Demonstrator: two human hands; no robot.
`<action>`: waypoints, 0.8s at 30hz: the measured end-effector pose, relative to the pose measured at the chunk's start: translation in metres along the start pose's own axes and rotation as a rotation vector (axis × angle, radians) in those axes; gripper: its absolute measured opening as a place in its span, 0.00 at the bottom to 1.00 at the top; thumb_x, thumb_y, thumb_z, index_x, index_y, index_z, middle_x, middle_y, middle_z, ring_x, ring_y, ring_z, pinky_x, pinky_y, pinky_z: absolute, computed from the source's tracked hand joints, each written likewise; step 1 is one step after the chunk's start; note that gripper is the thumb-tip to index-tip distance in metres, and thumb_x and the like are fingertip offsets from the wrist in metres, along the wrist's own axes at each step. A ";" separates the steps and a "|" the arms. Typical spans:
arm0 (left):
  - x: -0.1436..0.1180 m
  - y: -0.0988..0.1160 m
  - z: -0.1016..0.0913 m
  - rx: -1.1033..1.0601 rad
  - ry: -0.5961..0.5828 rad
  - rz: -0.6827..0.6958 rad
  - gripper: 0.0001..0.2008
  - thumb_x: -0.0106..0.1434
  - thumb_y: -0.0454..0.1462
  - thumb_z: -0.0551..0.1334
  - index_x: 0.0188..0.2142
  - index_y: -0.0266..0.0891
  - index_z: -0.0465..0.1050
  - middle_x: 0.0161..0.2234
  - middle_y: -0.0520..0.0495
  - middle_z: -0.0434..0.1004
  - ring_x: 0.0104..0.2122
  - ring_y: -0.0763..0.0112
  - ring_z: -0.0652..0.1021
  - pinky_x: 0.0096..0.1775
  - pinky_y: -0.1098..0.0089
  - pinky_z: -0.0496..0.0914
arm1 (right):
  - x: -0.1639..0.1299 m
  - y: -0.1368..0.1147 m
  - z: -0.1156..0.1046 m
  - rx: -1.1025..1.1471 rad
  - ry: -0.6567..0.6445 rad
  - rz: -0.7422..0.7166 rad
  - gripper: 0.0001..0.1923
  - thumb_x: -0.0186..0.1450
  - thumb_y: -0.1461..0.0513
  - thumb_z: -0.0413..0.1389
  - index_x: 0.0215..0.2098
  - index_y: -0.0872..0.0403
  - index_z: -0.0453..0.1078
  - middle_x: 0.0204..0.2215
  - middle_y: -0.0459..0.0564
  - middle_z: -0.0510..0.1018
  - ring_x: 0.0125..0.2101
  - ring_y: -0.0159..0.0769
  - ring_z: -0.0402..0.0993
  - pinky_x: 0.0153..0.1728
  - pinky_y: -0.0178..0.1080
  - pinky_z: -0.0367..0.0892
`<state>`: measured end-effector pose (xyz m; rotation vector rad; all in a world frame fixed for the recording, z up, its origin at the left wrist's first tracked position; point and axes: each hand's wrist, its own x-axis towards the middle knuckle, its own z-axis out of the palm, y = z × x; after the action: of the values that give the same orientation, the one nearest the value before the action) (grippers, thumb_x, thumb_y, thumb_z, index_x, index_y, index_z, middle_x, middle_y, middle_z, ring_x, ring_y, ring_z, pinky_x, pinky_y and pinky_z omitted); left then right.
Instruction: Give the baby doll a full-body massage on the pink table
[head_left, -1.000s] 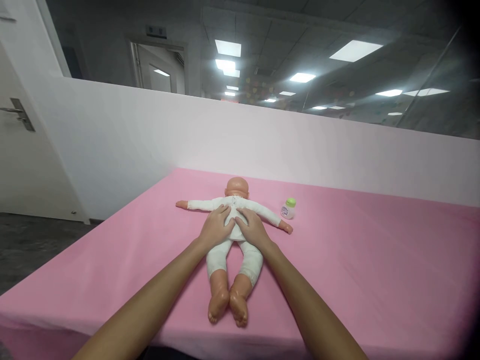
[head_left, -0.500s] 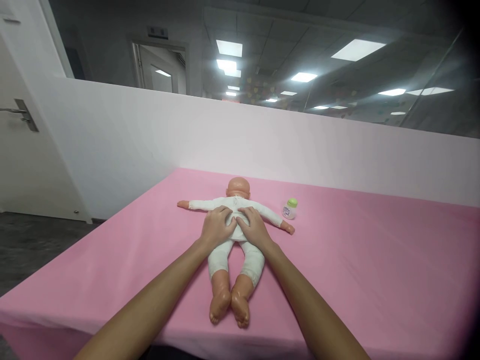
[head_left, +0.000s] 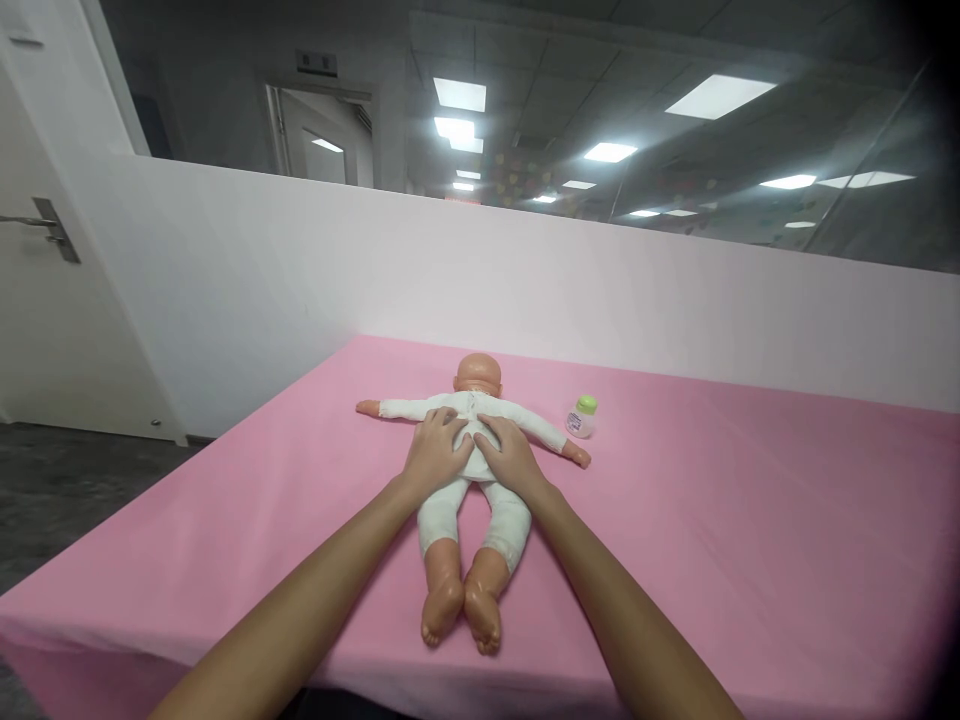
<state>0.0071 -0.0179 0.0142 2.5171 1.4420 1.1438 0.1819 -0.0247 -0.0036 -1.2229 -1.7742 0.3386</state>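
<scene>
A pink table (head_left: 750,520) bears a doll (head_left: 469,500) and a small bottle (head_left: 581,417).

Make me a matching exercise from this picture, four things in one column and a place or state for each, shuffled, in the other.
Things:
1. baby doll
2. small bottle
3. left hand
4. right hand

Places or states:
A. standing upright beyond the doll's right-side arm
B. pressed on the left half of the doll's back
C. lying face down on the pink sheet
D. pressed on the right half of the doll's back

Pairs: 1-C, 2-A, 3-B, 4-D
</scene>
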 end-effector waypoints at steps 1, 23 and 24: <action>0.000 0.000 0.000 -0.002 0.003 -0.002 0.13 0.67 0.38 0.58 0.47 0.41 0.79 0.53 0.42 0.72 0.54 0.53 0.71 0.57 0.50 0.67 | 0.000 -0.001 0.000 -0.001 -0.004 0.000 0.23 0.69 0.56 0.54 0.60 0.52 0.70 0.57 0.55 0.75 0.58 0.46 0.69 0.61 0.51 0.62; -0.001 -0.001 0.003 -0.035 0.050 0.014 0.16 0.67 0.38 0.58 0.53 0.40 0.72 0.57 0.40 0.69 0.58 0.53 0.69 0.59 0.51 0.66 | 0.001 0.004 0.005 -0.022 0.062 -0.056 0.19 0.68 0.58 0.55 0.56 0.50 0.71 0.49 0.53 0.71 0.53 0.46 0.68 0.60 0.53 0.64; -0.001 -0.002 0.003 -0.033 0.048 0.011 0.16 0.67 0.38 0.58 0.53 0.40 0.73 0.57 0.39 0.69 0.58 0.53 0.69 0.60 0.51 0.66 | 0.001 0.004 0.005 -0.022 0.061 -0.055 0.19 0.68 0.58 0.55 0.56 0.50 0.71 0.49 0.53 0.71 0.53 0.46 0.68 0.60 0.52 0.64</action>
<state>0.0073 -0.0166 0.0109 2.4954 1.4087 1.2279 0.1804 -0.0210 -0.0080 -1.1853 -1.7598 0.2474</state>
